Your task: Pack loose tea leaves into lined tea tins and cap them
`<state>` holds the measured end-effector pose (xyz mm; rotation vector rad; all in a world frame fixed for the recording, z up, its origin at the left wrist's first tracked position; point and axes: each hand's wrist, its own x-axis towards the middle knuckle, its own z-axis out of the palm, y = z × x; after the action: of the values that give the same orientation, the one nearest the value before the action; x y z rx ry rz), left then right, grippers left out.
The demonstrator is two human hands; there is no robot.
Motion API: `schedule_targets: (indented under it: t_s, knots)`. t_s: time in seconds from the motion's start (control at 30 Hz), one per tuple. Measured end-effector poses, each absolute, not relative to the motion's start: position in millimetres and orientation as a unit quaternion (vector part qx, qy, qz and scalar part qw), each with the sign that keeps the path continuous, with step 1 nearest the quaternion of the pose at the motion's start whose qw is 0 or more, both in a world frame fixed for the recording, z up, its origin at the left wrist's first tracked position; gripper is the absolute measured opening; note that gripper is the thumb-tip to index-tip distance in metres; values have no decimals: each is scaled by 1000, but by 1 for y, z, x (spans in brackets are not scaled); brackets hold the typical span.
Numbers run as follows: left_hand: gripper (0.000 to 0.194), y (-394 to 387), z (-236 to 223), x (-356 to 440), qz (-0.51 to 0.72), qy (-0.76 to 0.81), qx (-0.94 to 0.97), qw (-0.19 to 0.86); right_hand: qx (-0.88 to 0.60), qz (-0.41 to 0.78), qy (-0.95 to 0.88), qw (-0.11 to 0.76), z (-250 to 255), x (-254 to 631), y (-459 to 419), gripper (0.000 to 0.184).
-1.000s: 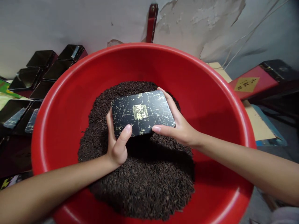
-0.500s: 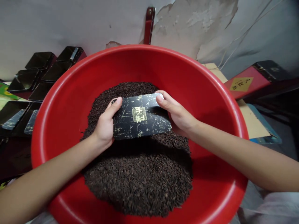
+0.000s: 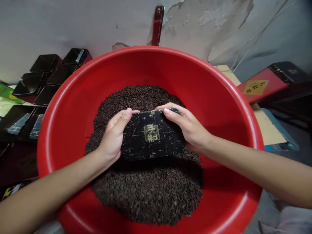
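Head view, so here's how it sits: the black speckled piece (image 3: 153,146) with gold characters is up over the dark loose heap (image 3: 151,195), inside the big red tub (image 3: 146,53). Both hands have it. Left hand (image 3: 110,139) is grasping the left side, thumb on top by the far corner. Right hand (image 3: 192,128) is grasping the other end, thumb on top near the far right corner, fingers wrapped past the far edge. Can't tell how deep the piece goes underneath.

Edge-wise, it's tilted and well apart from the tub rim all round. There's decent open room toward the far wall of the tub, plus bare red plastic on both sides of the heap. Forearms cross over the near left and right rim.

Outside, the black-topped tins (image 3: 46,63) crowd close to the left rim. On the right there's a red box (image 3: 265,86) near some cardboard (image 3: 270,130).
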<state>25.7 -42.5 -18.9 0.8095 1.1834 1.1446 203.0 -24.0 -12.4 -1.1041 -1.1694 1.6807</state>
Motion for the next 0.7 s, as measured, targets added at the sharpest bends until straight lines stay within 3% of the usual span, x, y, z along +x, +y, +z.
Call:
schedule_targets:
  t_s: [0.1, 0.2, 0.27, 0.4, 0.5, 0.6, 0.7]
  knots:
    - [41, -26, -24, 22, 503, 504, 387, 586, -432, 639, -488, 409, -22, 203, -15, 39]
    - [39, -12, -28, 16, 511, 499, 443, 542, -367, 613, -553, 429, -40, 206, -8, 76]
    - [32, -10, -27, 13, 525, 516, 503, 452, -316, 567, -614, 448, -53, 209, -5, 98]
    - [24, -19, -14, 3, 543, 489, 644, 224, -265, 410, -739, 464, -76, 211, 2, 125]
    - [54, -27, -6, -3, 374, 397, 819, 177, -226, 289, -808, 461, -84, 210, 8, 133]
    - [104, -34, -6, -2, 243, 371, 893, 83, -193, 213, -846, 449, -83, 207, 7, 119]
    - [127, -47, -12, 6, 217, 384, 897, -2, -200, 183, -861, 431, -73, 205, -3, 99]
